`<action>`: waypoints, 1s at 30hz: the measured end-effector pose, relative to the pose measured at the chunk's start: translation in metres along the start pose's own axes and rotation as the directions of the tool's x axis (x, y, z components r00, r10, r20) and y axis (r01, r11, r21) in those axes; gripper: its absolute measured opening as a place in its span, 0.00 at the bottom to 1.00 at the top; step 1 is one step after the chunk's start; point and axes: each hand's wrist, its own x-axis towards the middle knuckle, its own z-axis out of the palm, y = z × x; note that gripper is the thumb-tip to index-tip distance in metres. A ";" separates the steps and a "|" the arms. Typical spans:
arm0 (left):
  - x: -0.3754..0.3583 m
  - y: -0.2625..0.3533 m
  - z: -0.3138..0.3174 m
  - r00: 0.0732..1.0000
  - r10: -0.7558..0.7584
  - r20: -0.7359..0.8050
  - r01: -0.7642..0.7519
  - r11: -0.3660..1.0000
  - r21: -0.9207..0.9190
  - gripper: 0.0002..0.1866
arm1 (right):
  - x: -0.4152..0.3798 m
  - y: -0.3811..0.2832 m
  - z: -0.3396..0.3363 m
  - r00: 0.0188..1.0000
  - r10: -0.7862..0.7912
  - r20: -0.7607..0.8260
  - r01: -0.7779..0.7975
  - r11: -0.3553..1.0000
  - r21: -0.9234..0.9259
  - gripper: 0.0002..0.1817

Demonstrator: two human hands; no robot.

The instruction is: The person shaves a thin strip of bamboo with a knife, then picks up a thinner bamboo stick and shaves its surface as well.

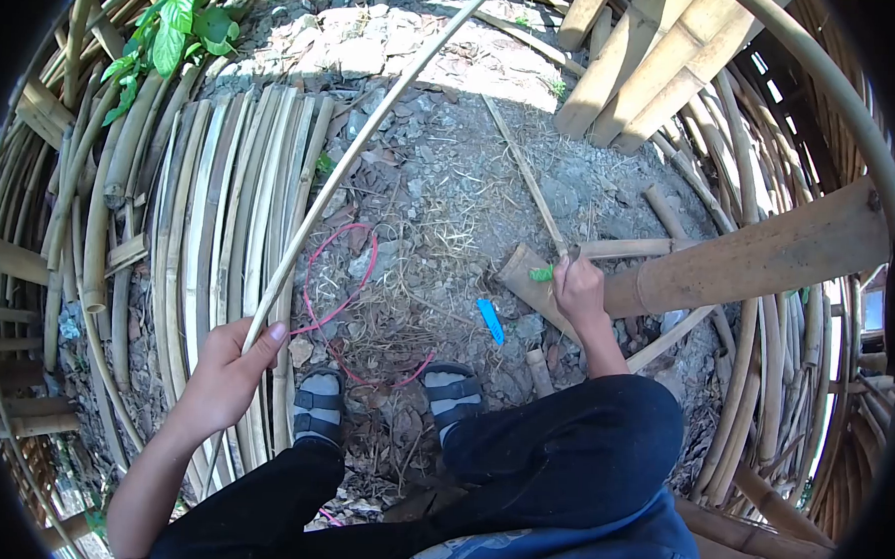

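My left hand (232,370) is closed round a long, thin bamboo strip (358,148), which slants up from lower left to the top of the view. My right hand (579,285) is closed in a grip beside a thick bamboo pole (748,255). A thin stick (524,169) runs from the right fingers up and left over the ground; whether they hold it or something else is hard to make out. A small green thing (541,273) shows just left of those fingers. A pink cord (373,266) lies looped on the ground near the left hand.
Split bamboo strips (236,200) lie side by side at the left. A blue object (491,321) is on the ground between the sandalled feet (319,406) and my right hand. Thick bamboo pieces (667,64) stand at upper right. A leafy plant (174,33) grows at upper left.
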 end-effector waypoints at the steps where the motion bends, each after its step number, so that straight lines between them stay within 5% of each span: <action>1: 0.004 0.004 -0.002 1.000 0.001 -0.016 -0.001 1.000 -0.010 0.24 | 0.023 0.002 -0.010 0.999 -0.047 -0.026 0.046 0.998 -0.041 0.11; 3: -0.005 0.006 -0.001 0.997 -0.063 0.035 0.064 0.997 -0.037 0.24 | 0.026 -0.019 -0.051 0.999 -0.031 0.019 0.032 0.997 -0.071 0.11; 7: -0.002 0.001 -0.001 0.999 -0.048 0.015 0.048 0.999 0.005 0.24 | 0.040 -0.019 -0.054 0.972 -0.034 -0.233 -0.007 0.985 -0.173 0.13; 9: -0.009 0.006 0.000 0.997 -0.068 0.035 0.067 0.998 0.013 0.24 | 0.000 -0.016 -0.012 0.984 -0.003 0.176 0.014 0.998 -0.066 0.12; 11: -0.003 0.010 -0.001 1.000 -0.020 0.013 0.020 1.000 -0.005 0.23 | 0.017 -0.008 -0.007 0.984 0.018 0.180 -0.006 0.998 -0.068 0.12; 14: -0.006 0.003 -0.002 0.992 -0.116 0.058 0.120 0.989 -0.085 0.22 | 0.006 -0.005 -0.039 0.947 0.319 -0.044 -0.319 0.948 -0.007 0.20; 18: 0.001 0.002 -0.001 0.995 -0.093 0.025 0.093 0.995 -0.018 0.22 | 0.029 -0.009 -0.058 0.893 0.446 0.060 -0.450 0.890 0.071 0.24; 27: -0.001 0.004 -0.003 0.995 -0.095 0.038 0.095 0.995 0.001 0.23 | 0.047 -0.012 -0.065 0.947 0.307 0.090 -0.309 0.951 0.006 0.21; 30: -0.002 0.005 0.000 0.997 -0.071 0.023 0.072 0.997 -0.029 0.24 | 0.056 -0.026 -0.083 0.923 0.386 0.001 -0.385 0.923 -0.021 0.20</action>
